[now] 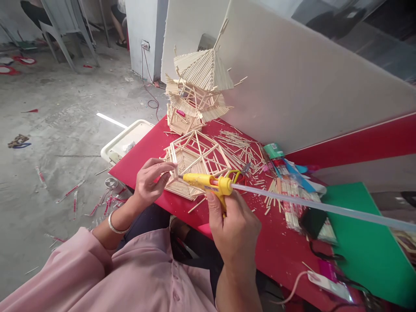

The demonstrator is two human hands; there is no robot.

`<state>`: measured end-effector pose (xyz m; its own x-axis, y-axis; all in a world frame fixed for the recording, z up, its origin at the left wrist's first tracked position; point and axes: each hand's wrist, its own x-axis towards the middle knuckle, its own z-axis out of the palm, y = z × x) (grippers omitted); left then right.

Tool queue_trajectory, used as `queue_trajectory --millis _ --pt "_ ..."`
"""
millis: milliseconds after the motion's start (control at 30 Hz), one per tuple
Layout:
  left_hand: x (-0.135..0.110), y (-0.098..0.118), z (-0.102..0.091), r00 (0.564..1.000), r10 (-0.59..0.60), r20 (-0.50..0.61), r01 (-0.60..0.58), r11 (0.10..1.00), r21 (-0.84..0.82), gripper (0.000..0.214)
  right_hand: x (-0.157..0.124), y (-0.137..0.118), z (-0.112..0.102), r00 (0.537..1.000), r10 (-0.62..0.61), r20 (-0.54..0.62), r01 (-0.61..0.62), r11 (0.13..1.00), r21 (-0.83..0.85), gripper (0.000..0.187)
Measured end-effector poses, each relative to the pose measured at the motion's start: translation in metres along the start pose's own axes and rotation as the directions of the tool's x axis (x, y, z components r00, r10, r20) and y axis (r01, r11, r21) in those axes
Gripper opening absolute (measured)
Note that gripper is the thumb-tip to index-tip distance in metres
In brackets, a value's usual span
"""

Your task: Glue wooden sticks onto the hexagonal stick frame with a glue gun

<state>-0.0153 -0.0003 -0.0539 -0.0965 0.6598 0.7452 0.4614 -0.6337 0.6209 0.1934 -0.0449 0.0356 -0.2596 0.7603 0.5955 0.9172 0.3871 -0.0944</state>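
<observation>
Glue gun [208, 182] in right hand [235, 229], left hand [151, 180] pinches frame [195, 158] (tub [138, 125]: unclear contents).

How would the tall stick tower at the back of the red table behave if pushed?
The stick tower is probably light and fragile: thin sticks, open gaps. Tall on a narrow base, it looks apt to tip.

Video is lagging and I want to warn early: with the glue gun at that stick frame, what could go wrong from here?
1. The left hand pinches the stick frame right beside the tip of the glue gun; hot glue may burn its fingertips.
2. The long glue stick juts behind the gun over the stick bundles; a turn of the right hand could sweep them.
</observation>
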Motion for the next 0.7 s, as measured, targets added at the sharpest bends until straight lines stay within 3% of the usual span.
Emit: queue_trajectory --millis 700 --pt "-0.001 0.002 0.001 1.000 0.024 0.009 -0.024 1.000 -0.003 0.020 -0.010 0.013 0.003 0.987 0.147 -0.065 -0.138 0.982 0.130 0.038"
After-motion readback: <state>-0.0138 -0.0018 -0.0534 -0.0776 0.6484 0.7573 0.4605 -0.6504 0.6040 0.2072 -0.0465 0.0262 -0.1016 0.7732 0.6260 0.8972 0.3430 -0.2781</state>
